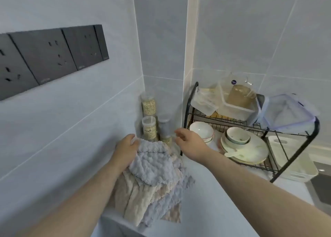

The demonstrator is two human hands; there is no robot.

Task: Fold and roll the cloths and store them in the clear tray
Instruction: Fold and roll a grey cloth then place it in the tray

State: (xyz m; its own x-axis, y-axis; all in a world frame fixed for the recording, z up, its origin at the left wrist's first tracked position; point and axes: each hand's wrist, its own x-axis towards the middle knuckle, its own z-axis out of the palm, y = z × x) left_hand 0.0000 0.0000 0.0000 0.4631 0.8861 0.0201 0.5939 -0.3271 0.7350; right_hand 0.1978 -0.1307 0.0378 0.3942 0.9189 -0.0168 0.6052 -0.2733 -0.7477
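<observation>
both bare arms reach forward, hands close together.
left hand (126, 149) curls its fingers into the cloths (152, 166), gripping them; right hand (189, 140) hovers just beside, fingers relaxed and loosely spread, holding nothing.

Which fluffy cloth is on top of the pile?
The blue-grey cloth, gripped by the left hand at its top edge. The cream cloths lie underneath it.

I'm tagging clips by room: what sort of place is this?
Most likely a home kitchen: a black dish rack holding bowls and plates, jars of dry food in the tiled corner, and wall sockets over the counter.
</observation>
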